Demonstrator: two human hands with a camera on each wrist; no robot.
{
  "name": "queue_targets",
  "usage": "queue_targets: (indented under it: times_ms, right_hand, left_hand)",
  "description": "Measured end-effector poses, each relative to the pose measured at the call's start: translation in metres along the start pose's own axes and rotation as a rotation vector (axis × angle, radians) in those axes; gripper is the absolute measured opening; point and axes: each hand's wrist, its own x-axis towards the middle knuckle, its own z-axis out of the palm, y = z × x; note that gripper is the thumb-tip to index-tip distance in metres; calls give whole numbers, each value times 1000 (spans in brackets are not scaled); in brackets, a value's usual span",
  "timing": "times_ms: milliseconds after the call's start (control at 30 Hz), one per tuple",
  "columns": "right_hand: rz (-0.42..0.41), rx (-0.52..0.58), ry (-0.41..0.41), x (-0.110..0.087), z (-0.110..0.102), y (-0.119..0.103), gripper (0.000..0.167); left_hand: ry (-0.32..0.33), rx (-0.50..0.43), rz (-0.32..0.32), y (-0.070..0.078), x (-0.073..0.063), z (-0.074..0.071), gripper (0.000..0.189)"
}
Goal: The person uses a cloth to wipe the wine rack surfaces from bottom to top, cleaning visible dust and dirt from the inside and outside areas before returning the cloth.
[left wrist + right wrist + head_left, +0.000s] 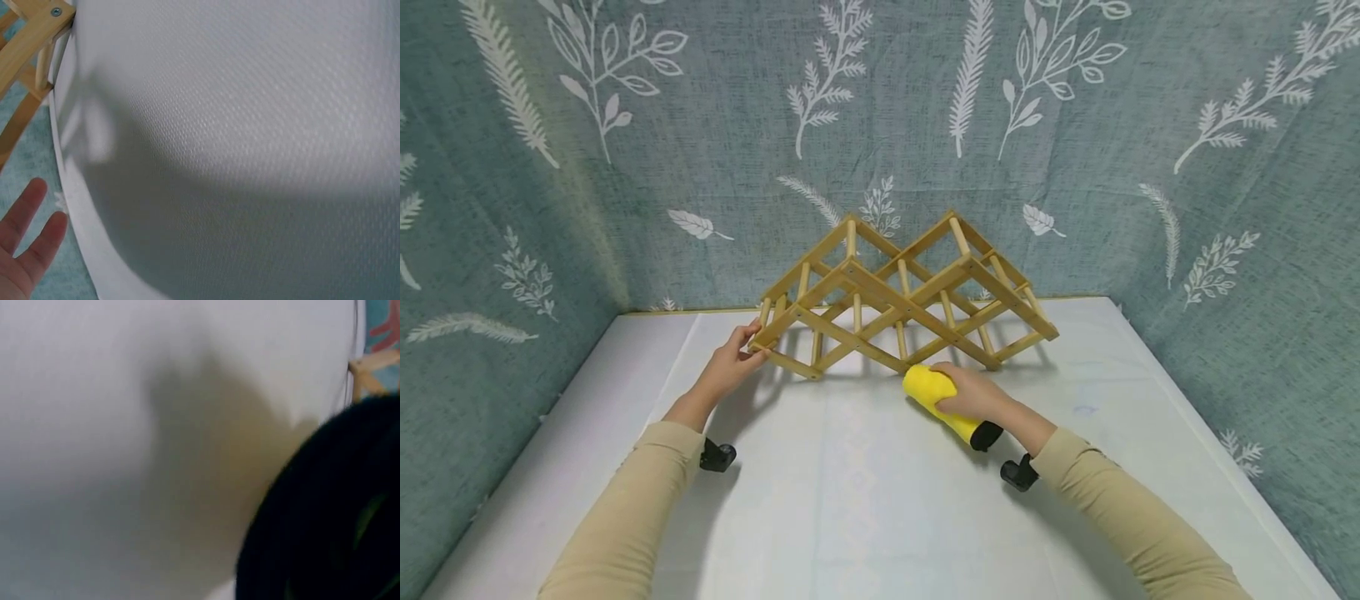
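Teal fabric (910,108) printed with white leaves and sprigs hangs on three sides of a white counter (850,508), and a wooden lattice rack (907,309) stands near its back edge. The rack's long axis runs from left to right across the counter, with two peaks pointing up. The left hand (727,368) is at the rack's left end, thumb and fingers to either side of the lower corner; the left wrist view shows two fingers straight and spread, and whether the hand touches the wood cannot be told. The right hand (974,393) grips a yellow roll (931,389), fingers over its far side and thumb on the near side. The roll lies under the palm, its far part sticking out to the left of the hand, just in front of the rack's right half. Its long axis slants: the yellow end points away and left, toward the rack's foot, and the dark end (986,435) points back and right, toward the person. The right wrist view shows that dark end close up, round and blurred.
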Motion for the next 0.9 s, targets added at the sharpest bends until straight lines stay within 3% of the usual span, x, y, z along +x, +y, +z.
queue_targets:
  times_ms: [200,333,467,667,800,900]
  right_hand:
    - [10,113,145,2,-7,16,61]
    - [36,177,166,-9,-22,20,61]
    - [54,194,175,-22,-50,23,63]
    - [101,160,285,-42,-102,34,60]
    - [115,133,296,-59,-122,39,61]
    - [142,191,421,-72,-130,40,62]
  left_hand:
    - [13,-12,1,-2,2,3,51]
    - [18,-8,10,-1,3,5,51]
    - [19,6,-3,0,3,3,53]
    - [13,18,-15,0,3,1,55]
    - [7,16,-7,-1,3,3,55]
    - [8,12,5,1,3,4,56]
